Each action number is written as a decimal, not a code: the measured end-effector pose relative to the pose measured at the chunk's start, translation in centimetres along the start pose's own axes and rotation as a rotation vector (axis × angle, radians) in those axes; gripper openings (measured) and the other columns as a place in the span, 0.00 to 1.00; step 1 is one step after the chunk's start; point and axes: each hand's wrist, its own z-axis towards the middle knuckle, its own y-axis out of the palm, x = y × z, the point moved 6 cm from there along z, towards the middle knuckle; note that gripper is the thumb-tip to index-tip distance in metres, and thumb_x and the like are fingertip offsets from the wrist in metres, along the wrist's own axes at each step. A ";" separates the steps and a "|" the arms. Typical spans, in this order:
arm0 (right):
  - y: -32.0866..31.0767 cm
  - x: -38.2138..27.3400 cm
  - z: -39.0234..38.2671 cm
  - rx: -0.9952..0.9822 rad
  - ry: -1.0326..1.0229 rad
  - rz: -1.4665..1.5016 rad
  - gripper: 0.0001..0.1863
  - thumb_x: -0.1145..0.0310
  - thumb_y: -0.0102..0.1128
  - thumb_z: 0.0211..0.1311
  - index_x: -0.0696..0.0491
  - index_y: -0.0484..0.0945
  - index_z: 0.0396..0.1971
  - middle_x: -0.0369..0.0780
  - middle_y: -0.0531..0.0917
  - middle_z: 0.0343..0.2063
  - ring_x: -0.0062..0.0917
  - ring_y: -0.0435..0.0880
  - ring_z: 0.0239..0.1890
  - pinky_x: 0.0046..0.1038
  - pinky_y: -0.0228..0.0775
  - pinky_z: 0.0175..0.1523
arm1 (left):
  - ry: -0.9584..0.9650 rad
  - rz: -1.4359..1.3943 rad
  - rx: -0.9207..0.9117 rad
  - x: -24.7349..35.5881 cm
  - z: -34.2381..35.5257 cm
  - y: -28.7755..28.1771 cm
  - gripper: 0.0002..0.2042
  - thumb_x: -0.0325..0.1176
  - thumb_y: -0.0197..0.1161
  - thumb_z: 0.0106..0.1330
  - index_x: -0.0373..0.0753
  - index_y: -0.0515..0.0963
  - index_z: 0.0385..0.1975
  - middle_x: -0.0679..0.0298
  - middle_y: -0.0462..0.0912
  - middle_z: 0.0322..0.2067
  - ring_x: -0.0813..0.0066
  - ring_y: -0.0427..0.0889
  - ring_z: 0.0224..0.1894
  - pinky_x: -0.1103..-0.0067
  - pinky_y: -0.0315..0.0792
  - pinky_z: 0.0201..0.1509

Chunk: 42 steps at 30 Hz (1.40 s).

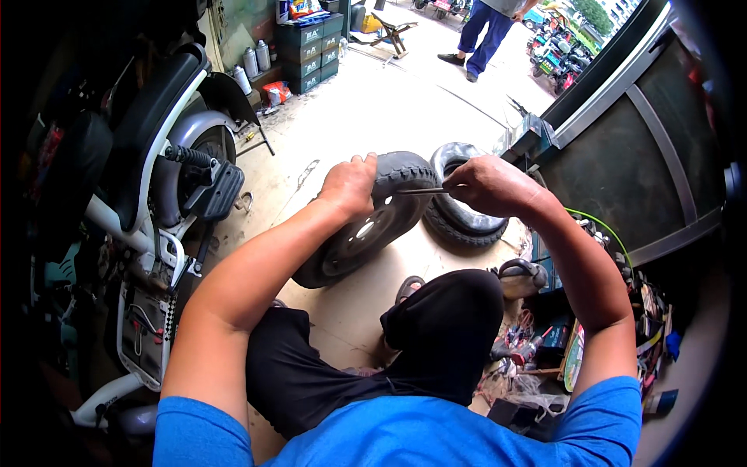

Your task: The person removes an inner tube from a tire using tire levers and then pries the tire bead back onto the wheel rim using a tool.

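Observation:
A small black-tyred wheel (342, 247) leans in front of my knees, its dark rim facing me. My left hand (352, 185) is closed on the top of its tyre, with the fingertips partly hidden. In my closed right hand (492, 185) is a thin metal rod (422, 191), which looks like a tyre lever. Its far end reaches across to the tyre's edge at the rim; whether it sits under the bead, I cannot tell. Behind my right hand, loose tyres (467, 230) lie on the floor, partly covered by that hand.
A white electric scooter (156, 156) stands close on the left. Green boxes (310, 58) and spray cans (250, 62) are at the back left. Tools, including a drill (523, 352), clutter the right beside a dark metal door (646, 148). A person (486, 31) stands outside.

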 end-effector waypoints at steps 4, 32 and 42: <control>0.8 0.4 0.3 0.025 0.014 0.047 0.08 0.70 0.59 0.61 0.56 0.84 0.32 0.54 0.83 0.30 0.49 0.84 0.33 0.44 0.76 0.42 | -0.013 -0.005 0.001 -0.1 0.0 0.1 0.36 0.29 0.71 0.51 0.31 0.69 0.64 0.44 0.82 0.46 0.45 0.85 0.48 0.60 0.80 0.54; 7.8 0.2 1.3 0.220 0.136 0.081 0.12 0.66 0.63 0.65 0.53 0.88 0.44 0.48 0.82 0.25 0.45 0.85 0.31 0.44 0.78 0.40 | -0.107 0.026 0.007 -2.9 1.3 0.4 0.41 0.35 0.77 0.51 0.29 0.67 0.67 0.41 0.81 0.51 0.43 0.84 0.52 0.61 0.80 0.57; 23.1 1.9 -0.1 0.719 0.135 0.245 0.18 0.65 0.59 0.73 0.54 0.76 0.59 0.49 0.83 0.36 0.46 0.84 0.36 0.43 0.78 0.40 | -0.186 0.048 -0.004 -4.2 1.4 0.5 0.47 0.43 0.77 0.52 0.32 0.61 0.72 0.43 0.77 0.56 0.46 0.79 0.60 0.63 0.74 0.66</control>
